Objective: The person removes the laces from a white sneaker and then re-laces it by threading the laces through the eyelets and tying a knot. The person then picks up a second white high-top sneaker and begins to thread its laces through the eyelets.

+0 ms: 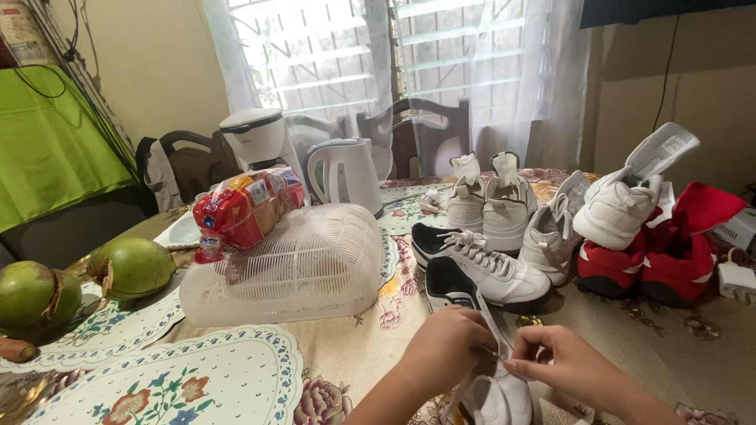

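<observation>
Both hands at near edge, working the white sneaker (472, 346). Left hand (449, 346) fingers curled shut on the lace (494, 329); right hand (563, 364) pinching it too. Risk: hard tug could drag the sneaker into its twin (484, 264) just beyond, or the lace slips out.

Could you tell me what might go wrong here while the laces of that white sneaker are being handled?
1. The white sneaker with a black lining sits close to the near table edge; a pull from the left hand or right hand might drag it off.
2. The white lace could slip from the fingers.
3. The upturned white sneaker rests atop the red shoes and might topple if bumped.
</observation>
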